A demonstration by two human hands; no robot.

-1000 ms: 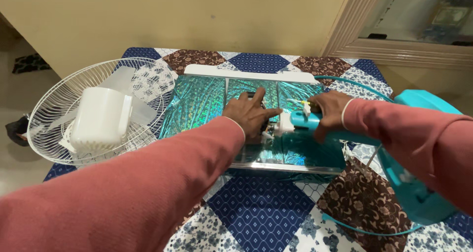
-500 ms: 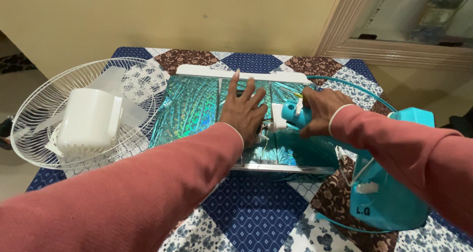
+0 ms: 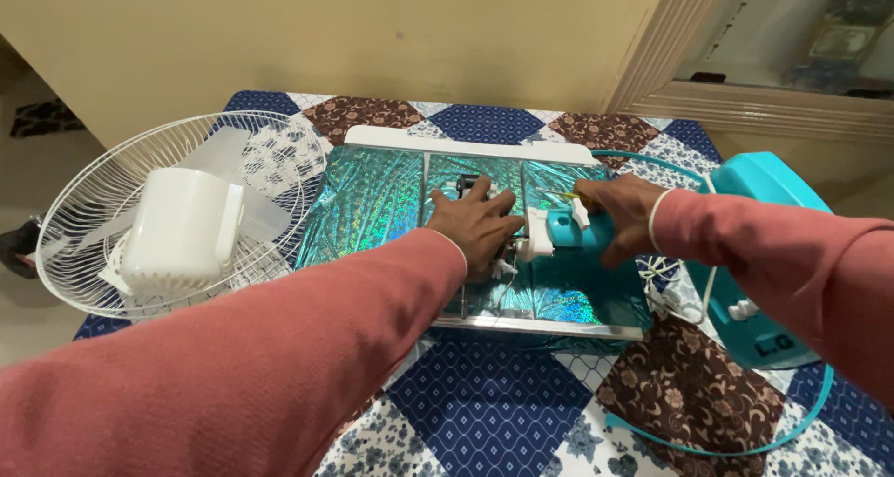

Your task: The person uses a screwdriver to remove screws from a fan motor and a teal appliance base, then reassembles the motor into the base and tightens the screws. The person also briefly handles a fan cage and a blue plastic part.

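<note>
So from my feed, both hands are on the shiny teal tray [image 3: 372, 207] in the middle of the quilted table [image 3: 494, 421]. Left hand [image 3: 477, 224] lies flat on the tray, fingers spread, gripping nothing. Right hand [image 3: 622, 214] is wrapped around the teal motor piece [image 3: 570, 235] lying on the tray's right part. White fan grille [image 3: 177, 211] sits just left of the tray, teal fan base [image 3: 759, 253] to its right

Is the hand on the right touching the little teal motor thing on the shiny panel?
Touching. In the head view the right hand lies over the small teal motor housing, its fingers wrapped across the top with no gap.
</note>
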